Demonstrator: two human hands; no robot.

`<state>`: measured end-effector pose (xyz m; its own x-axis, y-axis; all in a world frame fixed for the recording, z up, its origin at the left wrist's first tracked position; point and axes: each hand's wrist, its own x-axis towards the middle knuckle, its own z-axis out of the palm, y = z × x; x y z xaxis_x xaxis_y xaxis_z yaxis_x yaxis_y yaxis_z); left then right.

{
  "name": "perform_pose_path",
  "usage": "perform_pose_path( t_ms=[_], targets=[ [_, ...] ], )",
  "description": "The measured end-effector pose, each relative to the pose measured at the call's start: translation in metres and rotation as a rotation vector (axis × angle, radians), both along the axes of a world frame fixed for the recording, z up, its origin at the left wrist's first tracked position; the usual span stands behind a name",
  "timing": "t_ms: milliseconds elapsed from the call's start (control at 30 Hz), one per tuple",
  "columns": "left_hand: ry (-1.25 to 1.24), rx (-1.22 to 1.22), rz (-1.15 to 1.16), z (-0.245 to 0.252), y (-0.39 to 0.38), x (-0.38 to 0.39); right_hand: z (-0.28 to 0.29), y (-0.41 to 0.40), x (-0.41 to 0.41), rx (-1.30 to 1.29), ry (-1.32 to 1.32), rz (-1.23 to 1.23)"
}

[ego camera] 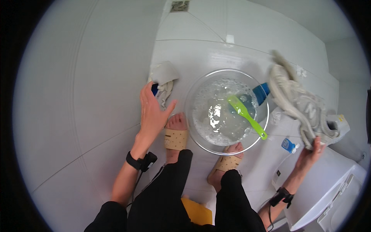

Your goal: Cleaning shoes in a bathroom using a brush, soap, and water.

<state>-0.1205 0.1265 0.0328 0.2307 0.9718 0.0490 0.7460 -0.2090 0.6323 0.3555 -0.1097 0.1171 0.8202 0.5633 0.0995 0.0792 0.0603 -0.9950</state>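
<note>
A white sneaker [307,107] with a mesh upper hangs at the right, beyond the basin, blurred at its top end. My right hand [313,150] grips it by its lower end. On the left, my left hand [155,113] has its fingers apart and holds nothing. It is over a pale shoe [165,90] on the floor; whether it touches it I cannot tell. Between my hands stands a clear round basin [200,142] of sudsy water [214,101]. A lime-green brush [245,113] rests across its right rim, and a blue object [261,93], partly in the water, leans beside it.
A small blue bottle [287,145] with a white cap is on the tiled floor near the white toilet [324,179]. A white packet [343,127] shows behind the sneaker. The yellow seat [198,211] is between my legs. A floor drain [179,6] sits at the far end.
</note>
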Motion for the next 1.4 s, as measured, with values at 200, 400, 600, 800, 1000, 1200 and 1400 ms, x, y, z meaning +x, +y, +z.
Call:
perform_pose_path(
  t_ms=[200, 400, 600, 800, 1000, 1200, 1400],
  targets=[
    [0.189, -0.117, 0.073, -0.057, -0.019, -0.051, -0.02, 0.032, 0.01, -0.047, -0.286, -0.38],
    [0.25, -0.125, 0.127, -0.056, -0.023, -0.045, -0.093, 0.019, 0.029, -0.376, -0.622, -0.652],
    [0.299, -0.155, 0.127, -0.071, -0.014, -0.053, -0.147, 0.014, -0.001, -0.629, -0.459, -0.497],
    [0.117, -0.139, 0.191, -0.072, -0.022, -0.07, -0.181, -0.001, 0.024, -0.673, -0.263, -0.263],
    [-0.163, -0.233, 0.343, -0.035, -0.023, -0.063, -0.11, 0.019, -0.011, -0.752, -0.755, -0.417],
    [-0.917, -0.457, 0.202, -0.022, -0.013, -0.067, -0.059, 0.076, -0.12, -0.688, -0.806, 0.422],
    [-1.136, -0.762, 0.117, -0.004, -0.013, -0.001, -0.083, 0.089, -0.15, -1.101, -1.119, 0.688]
  ],
)
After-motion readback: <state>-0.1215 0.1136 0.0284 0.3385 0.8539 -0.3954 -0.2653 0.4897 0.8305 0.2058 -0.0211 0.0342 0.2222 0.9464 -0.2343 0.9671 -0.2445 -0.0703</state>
